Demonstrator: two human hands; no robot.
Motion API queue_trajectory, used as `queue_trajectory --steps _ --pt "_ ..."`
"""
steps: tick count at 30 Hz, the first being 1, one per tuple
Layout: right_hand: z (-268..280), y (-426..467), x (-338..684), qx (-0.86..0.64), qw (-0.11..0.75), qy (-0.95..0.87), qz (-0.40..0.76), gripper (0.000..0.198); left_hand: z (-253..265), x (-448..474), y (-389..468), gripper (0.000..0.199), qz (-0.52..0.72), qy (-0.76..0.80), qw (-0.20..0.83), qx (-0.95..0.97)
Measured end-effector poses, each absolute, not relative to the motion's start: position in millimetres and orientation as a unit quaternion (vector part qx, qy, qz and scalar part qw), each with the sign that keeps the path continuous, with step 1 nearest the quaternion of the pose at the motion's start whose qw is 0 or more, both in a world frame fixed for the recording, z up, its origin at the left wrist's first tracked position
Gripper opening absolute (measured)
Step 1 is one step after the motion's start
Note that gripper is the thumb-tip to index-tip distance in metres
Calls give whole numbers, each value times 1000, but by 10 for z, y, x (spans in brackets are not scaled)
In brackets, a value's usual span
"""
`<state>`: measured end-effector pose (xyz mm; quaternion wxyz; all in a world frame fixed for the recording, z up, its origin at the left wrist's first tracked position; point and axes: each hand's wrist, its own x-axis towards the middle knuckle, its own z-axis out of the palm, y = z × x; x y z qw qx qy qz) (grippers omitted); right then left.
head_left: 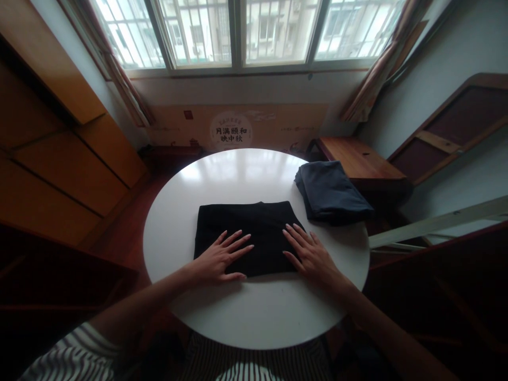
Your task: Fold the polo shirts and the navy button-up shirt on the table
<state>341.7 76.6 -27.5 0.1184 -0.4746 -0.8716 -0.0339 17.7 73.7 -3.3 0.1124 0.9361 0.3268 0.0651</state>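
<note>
A black folded garment [248,222] lies flat on a white round table [257,312]; its exact kind does not show. My left hand [222,258] rests on its left front part with the fingers spread. On the right side of the cloth, my right hand [311,253] lies palm down, fingers apart, with its wrist past the cloth's edge. Neither hand grips anything. Beyond my right hand, a stack of dark blue-grey folded clothes [333,190] sits near the table's right rim.
Behind the stack stands a small wooden desk [357,159]. A pale rail [436,225] runs beside the table at the right. Wooden cabinets [63,153] line the left wall. A printed cardboard panel [286,124] stands below the window [273,32].
</note>
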Motion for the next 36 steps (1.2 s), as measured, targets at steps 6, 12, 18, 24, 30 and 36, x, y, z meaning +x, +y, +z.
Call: queue_trajectory --steps 6,12,18,24,30,36 --pt "-51 877 3358 -443 128 -887 -39 52 27 31 452 70 64 345 79 933" --pt "292 906 3041 -347 193 -918 4 34 230 52 620 30 174 372 47 911" --pt "414 812 2826 -304 195 -932 28 26 388 78 862 26 185 399 52 896" --pt "363 602 2773 -243 113 -963 1 17 349 233 1336 26 219 414 106 877" --pt "154 437 2568 -256 72 -961 -77 25 249 486 2302 68 127 501 277 810" --pt "72 421 2510 -269 85 -951 -125 16 360 714 2585 65 -22 482 328 812"
